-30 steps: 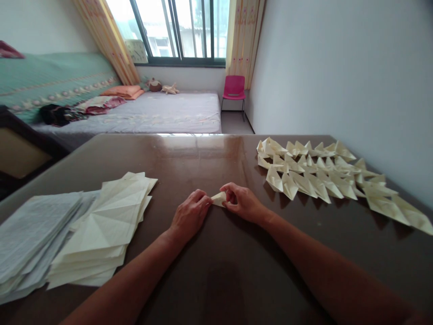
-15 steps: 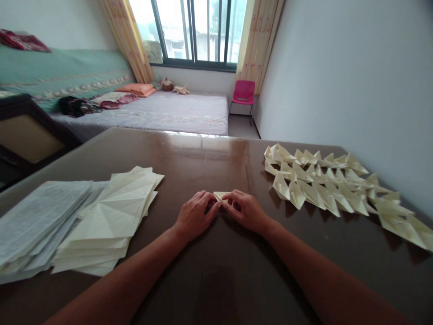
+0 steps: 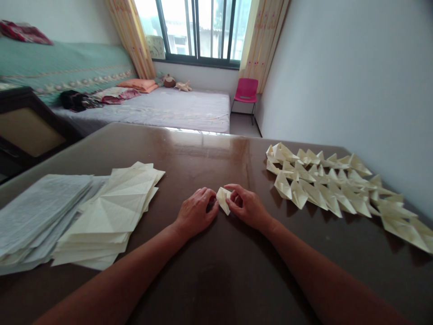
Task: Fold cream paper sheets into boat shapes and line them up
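Observation:
A small piece of folded cream paper [image 3: 223,200] stands between my hands at the middle of the brown table, with its pointed faces opened out. My right hand [image 3: 246,205] pinches its right edge between thumb and fingers. On the other side my left hand [image 3: 198,208] has its fingers curled, and the tips of thumb and forefinger meet the paper's left edge. To the left lies a stack of creased cream sheets [image 3: 108,203]. Several folded cream paper pieces [image 3: 318,185] stand in rows at the right.
Printed paper sheets [image 3: 40,207] lie in a pile at the far left, partly under the creased stack. The glossy table [image 3: 203,158] reaches toward a bed [image 3: 182,108]. A pink chair [image 3: 246,90] stands by the right wall, and a dark cabinet [image 3: 30,131] is at the left.
The folded paper has turned and opened from a flat, thin shape to an upright pointed one. My fingers have moved slightly apart around it. The view has shifted a little.

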Demonstrator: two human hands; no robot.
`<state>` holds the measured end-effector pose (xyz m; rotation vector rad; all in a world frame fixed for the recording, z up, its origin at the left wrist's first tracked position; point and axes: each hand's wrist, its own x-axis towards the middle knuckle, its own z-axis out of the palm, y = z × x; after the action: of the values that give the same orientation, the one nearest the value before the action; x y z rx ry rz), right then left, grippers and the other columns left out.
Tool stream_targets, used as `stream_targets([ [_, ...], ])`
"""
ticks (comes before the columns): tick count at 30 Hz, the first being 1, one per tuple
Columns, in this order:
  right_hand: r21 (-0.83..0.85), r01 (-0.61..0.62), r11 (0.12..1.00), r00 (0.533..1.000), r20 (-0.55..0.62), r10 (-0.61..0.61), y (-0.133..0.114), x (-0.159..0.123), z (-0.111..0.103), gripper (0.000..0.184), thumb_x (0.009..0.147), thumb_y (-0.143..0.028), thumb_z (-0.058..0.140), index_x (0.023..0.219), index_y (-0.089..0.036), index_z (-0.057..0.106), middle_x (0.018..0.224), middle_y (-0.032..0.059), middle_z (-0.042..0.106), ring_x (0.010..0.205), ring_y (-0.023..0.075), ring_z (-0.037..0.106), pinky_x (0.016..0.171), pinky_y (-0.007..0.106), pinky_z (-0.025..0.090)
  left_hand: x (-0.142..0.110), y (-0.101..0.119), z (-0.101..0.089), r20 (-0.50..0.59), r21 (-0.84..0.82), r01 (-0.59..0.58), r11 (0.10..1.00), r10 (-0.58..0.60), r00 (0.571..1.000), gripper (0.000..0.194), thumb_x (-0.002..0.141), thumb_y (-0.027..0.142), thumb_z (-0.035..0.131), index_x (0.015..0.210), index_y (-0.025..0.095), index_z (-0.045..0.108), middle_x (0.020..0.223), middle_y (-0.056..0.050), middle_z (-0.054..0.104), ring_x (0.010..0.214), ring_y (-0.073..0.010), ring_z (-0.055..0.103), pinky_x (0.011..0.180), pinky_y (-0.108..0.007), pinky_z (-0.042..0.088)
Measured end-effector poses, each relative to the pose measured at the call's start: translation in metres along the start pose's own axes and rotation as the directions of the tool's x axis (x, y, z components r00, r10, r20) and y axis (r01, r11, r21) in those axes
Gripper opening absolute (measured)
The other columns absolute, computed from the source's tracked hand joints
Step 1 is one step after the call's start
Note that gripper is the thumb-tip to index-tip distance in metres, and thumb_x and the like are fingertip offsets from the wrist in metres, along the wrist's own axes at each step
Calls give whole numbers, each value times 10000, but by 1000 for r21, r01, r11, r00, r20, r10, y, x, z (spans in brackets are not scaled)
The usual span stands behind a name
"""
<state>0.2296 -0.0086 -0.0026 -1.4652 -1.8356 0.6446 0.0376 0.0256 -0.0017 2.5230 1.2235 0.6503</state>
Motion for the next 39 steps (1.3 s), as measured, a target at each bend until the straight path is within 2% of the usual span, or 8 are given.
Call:
stream_targets([
  [9, 302, -84, 949, 994, -41, 101, 6, 5, -4, 196, 825, -253, 534, 999, -192, 600, 706, -31, 518, 586, 91, 455, 545, 207, 373, 3, -9, 1, -36, -311, 3, 950, -15, 999, 198, 922, 295, 445, 1065, 231, 567, 1046, -42, 607, 916, -163, 600, 821, -312, 484],
  [12, 537, -164, 828, 986, 59, 157, 0, 5, -5, 204, 838, -308, 546, 1009, -196, 547, 709, -42, 489, 548, 77, 417, 478, 190, 344, 4, -8, 3, 5, -610, 112, 784, -138, 990, 250, 884, 354, 529, 1081, 202, 512, 1013, -51, 625, 838, -157, 628, 698, -282, 520],
  [16, 640, -246, 728, 966, 227, 126, -5, 2, -3, 221, 836, -352, 583, 981, -199, 517, 705, -46, 500, 544, 70, 428, 462, 176, 350, 5, 0, 3, 107, -873, 142, 466, -101, 989, 417, 860, 380, 574, 1209, 199, 434, 1196, -99, 578, 846, -153, 629, 622, -252, 539],
  [20, 679, -290, 674, 950, 291, 115, -4, 1, 0, 243, 831, -358, 603, 982, -198, 501, 745, -38, 549, 559, 62, 458, 483, 168, 369, 5, 6, -3, 211, -907, 204, 369, -23, 977, 473, 882, 403, 541, 1290, 195, 424, 1216, -108, 570, 886, -164, 600, 623, -250, 548],
  [25, 609, -314, 728, 944, 282, 171, -5, 2, 3, 269, 826, -407, 592, 954, -184, 514, 699, -39, 546, 533, 78, 471, 459, 186, 384, 5, 5, -4, 225, -884, 214, 415, -23, 974, 468, 889, 442, 517, 1265, 168, 467, 948, -52, 609, 793, -143, 567, 612, -238, 524],
  [28, 438, -195, 878, 977, 11, 212, -7, 2, 2, 227, 864, -398, 530, 941, -186, 542, 701, -22, 555, 544, 97, 474, 477, 212, 399, 6, 1, -1, 210, -852, 222, 475, -79, 974, 460, 901, 459, 486, 1241, 149, 485, 782, -8, 564, 716, -129, 548, 591, -227, 492],
  [31, 207, 5, 978, 973, -225, 43, -9, 1, 0, 192, 880, -353, 524, 963, -193, 591, 840, 20, 591, 663, 117, 520, 591, 238, 446, 5, -1, -1, 214, -801, 237, 550, -107, 971, 467, 923, 464, 435, 1263, 147, 478, 750, 9, 539, 647, -113, 532, 592, -236, 474],
  [39, 148, 127, 981, 992, -42, -122, -5, -1, 5, 201, 862, -329, 589, 1024, -212, 614, 982, 38, 588, 702, 107, 570, 628, 240, 477, 1, 6, -6, 181, -678, 162, 717, -51, 982, 443, 958, 408, 360, 1314, 172, 476, 911, -38, 615, 642, -107, 532, 676, -264, 480],
])
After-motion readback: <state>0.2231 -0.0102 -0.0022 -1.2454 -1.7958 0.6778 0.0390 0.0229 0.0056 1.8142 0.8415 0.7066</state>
